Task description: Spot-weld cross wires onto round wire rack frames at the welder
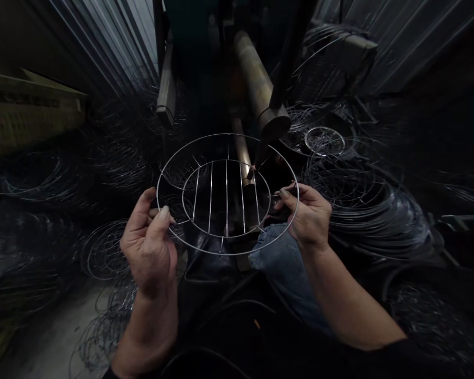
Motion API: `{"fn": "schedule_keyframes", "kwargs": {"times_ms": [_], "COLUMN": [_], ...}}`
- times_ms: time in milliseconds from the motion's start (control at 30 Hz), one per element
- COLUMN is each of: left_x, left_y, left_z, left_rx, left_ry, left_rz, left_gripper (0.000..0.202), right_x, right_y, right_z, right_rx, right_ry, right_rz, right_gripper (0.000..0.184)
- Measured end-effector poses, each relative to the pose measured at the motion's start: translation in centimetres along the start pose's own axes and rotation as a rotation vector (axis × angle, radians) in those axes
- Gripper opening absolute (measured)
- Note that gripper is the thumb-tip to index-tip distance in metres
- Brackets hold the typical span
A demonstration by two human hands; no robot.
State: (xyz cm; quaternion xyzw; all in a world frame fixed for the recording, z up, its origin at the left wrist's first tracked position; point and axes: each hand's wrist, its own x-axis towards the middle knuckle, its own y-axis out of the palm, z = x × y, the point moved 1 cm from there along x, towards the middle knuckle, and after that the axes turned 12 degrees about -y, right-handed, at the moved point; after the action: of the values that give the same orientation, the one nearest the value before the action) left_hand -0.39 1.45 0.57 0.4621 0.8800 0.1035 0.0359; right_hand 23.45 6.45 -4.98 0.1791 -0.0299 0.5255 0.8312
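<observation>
A round wire rack (pixel 227 197) is held up between my hands, with an outer ring, a smaller inner ring, several parallel bars and short wires joining the rings. My left hand (pixel 150 247) pinches the outer ring at its left side between thumb and fingers. On the opposite side, my right hand (pixel 310 216) is closed on the rim, fingertips by a short joining wire. Above the rack juts a thick metal cylinder (pixel 263 87) of a machine. A thinner brass-coloured rod (pixel 243 152) shows through the rack, and a small orange glow appears at the inner ring near it.
Stacked wire rings (pixel 375 216) lie at the right, beside a round dish (pixel 324 141) of short metal pieces. More wire racks (pixel 106 250) and rings crowd the left side. A yellowish crate (pixel 31 113) stands farther left. An orange spark (pixel 256 324) shows over my dark clothing.
</observation>
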Motion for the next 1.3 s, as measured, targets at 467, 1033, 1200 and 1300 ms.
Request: {"fn": "schedule_keyframes", "kwargs": {"times_ms": [467,1033,1200,1300], "left_x": [-0.1,-4.3,-2.6,-0.4], "left_y": [-1.3,-10.1,-16.0,-19.9], "left_z": [0.0,-0.3,-2.0,-1.6], "left_rx": [-0.048,0.382,0.389,0.518], "left_ry": [0.036,-0.099,-0.168,-0.131], "left_rz": [0.168,0.356,0.098,-0.096], "left_gripper": [0.048,0.017,0.011,0.014], "right_x": [0.3,-6.4,-7.4,-7.7], "right_y": [-0.1,-2.5,0.7,1.6], "right_z": [0.2,3.7,1.3,-0.4], "right_rx": [0.040,-0.354,-0.468,-0.517], "right_ry": [0.050,0.480,0.570,0.514], "right_rz": [-0.016,0.118,0.462,0.599], "right_gripper": [0.027,0.035,0.044,0.043]}}
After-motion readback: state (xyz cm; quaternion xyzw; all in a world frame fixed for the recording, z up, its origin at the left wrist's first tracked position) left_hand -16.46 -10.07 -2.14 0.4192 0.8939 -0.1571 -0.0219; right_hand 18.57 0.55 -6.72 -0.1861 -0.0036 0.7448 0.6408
